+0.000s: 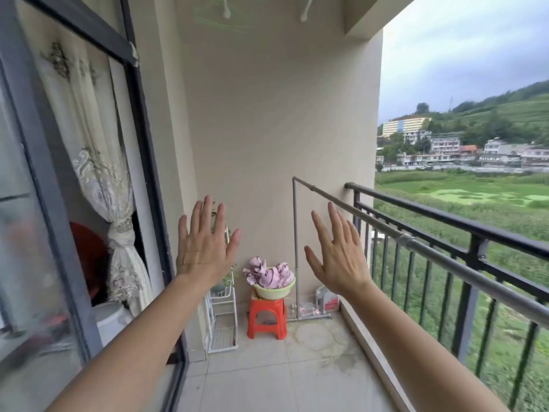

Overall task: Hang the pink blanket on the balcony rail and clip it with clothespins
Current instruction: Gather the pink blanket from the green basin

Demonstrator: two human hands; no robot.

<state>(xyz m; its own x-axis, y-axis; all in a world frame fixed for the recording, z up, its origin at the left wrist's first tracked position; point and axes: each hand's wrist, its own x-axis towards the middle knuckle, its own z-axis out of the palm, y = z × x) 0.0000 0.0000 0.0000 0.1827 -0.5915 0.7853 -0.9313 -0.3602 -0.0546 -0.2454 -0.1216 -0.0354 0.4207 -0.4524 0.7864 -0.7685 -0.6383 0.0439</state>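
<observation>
Crumpled cloth blanket [271, 276], glossy plastic stool [267, 318]

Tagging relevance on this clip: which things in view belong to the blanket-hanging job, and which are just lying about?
Job: pink blanket, green basin holding it, balcony rail, left hand, right hand, both open and empty. No clothespins visible.
Lying about: red stool under the basin, white wire rack, jug, curtain.
</observation>
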